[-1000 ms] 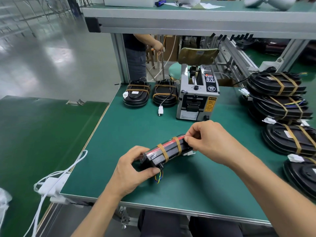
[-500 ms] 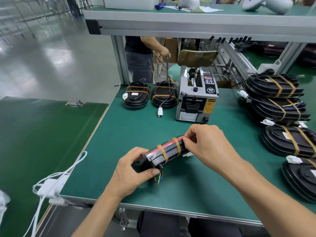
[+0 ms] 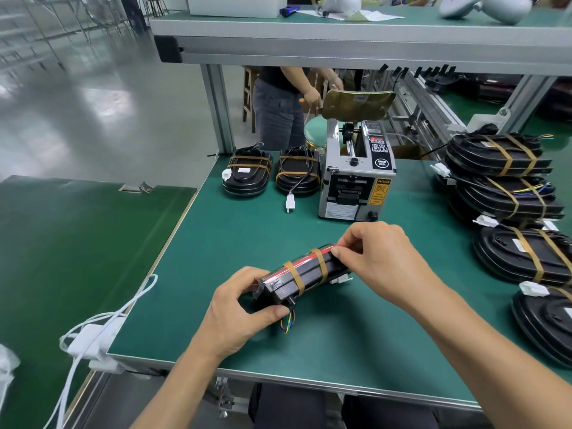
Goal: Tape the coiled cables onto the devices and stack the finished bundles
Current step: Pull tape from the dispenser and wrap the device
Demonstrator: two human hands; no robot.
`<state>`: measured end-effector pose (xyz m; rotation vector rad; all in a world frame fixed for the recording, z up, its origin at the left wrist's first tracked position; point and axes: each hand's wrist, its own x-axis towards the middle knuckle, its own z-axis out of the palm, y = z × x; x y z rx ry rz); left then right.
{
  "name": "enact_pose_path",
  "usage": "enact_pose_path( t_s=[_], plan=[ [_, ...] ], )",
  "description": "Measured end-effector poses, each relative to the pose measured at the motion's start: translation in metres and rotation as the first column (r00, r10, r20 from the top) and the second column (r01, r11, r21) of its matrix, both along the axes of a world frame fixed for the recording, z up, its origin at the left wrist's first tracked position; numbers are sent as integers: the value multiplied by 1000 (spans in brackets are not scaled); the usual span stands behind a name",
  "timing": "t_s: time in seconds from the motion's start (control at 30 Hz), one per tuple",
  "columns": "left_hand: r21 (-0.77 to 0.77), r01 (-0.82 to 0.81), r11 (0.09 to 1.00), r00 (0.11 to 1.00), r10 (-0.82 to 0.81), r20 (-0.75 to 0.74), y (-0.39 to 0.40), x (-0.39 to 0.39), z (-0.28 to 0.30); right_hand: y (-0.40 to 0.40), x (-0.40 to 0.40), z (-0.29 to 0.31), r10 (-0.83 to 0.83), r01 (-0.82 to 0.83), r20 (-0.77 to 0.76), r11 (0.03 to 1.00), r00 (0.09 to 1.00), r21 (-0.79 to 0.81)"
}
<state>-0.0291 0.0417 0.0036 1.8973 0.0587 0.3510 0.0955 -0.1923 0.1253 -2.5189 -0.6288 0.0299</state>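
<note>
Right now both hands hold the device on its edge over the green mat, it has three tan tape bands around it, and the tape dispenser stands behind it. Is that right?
Not quite: the head view shows two tan tape bands around the device, not three. The rest holds: the left hand grips its near end, the right hand pinches at its far end, and the tape dispenser stands behind it on the green mat.

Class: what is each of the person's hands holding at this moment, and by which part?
Both hold the same taped device. The left hand grips its near end, by the coloured wires; the right hand pinches its far end at the top edge.
</note>
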Motion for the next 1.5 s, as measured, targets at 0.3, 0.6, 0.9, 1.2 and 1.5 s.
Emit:
enact_pose_path(
  t_s=[0.3,0.6,0.9,1.2,1.5],
  plan=[
    [9,-1,1000,1000,1,0,0,0,1,-10,17,-13,33,12,-216,980,976,200],
    [19,0,1000,1000,0,2,1,1,-2,-15,9,-45,16,151,-299,835,954,528],
    [29,0,1000,1000,0,0,3,2,-6,-9,5,-64,-50,209,-277,785,960,583],
    [35,-2,999,1000,2,-4,2,1,-3,-4,-3,-66,-89,227,-257,784,962,578],
    [35,0,999,1000,0,-3,3,1,-6,4,-14,-63,-159,272,-238,767,958,581]
  ],
)
